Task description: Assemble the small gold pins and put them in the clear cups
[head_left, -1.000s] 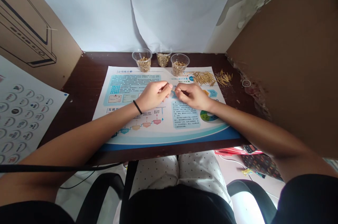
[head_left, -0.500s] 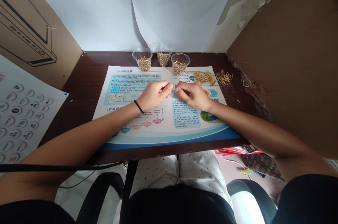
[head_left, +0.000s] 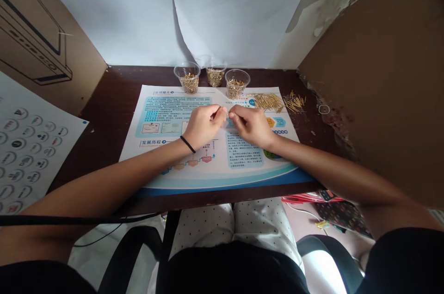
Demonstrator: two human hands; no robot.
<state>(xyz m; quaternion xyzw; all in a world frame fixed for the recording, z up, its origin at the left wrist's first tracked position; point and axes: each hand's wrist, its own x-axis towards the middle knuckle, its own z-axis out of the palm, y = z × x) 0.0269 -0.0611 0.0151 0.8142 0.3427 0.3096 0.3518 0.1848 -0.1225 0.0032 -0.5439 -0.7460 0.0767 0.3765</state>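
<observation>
My left hand [head_left: 207,124] and my right hand [head_left: 250,124] meet fingertip to fingertip above the printed sheet [head_left: 176,183]. Both are closed in a pinch. Between them shows a thin gold-coloured metal pin [head_left: 227,114], mostly hidden by the fingers. Behind the hands stand three clear plastic cups: the left cup [head_left: 189,85], the middle cup [head_left: 215,77] and the right cup [head_left: 236,89], all holding small gold-coloured metal parts. Right of the cups lies a pile of slender gold-coloured pins [head_left: 268,102], with a smaller heap of pins [head_left: 294,101] beside it.
A brown cardboard panel [head_left: 385,86] rises on the right, and a cardboard box [head_left: 45,30] on the left. A sheet of logos [head_left: 31,146] leans at the left. A black cable [head_left: 69,220] crosses over my left forearm. The dark table's front edge [head_left: 222,198] is close to my lap.
The fingertips have drawn slightly closer together, and less of the pin shows between them. My left wrist has turned a little; the cups and piles are unchanged.
</observation>
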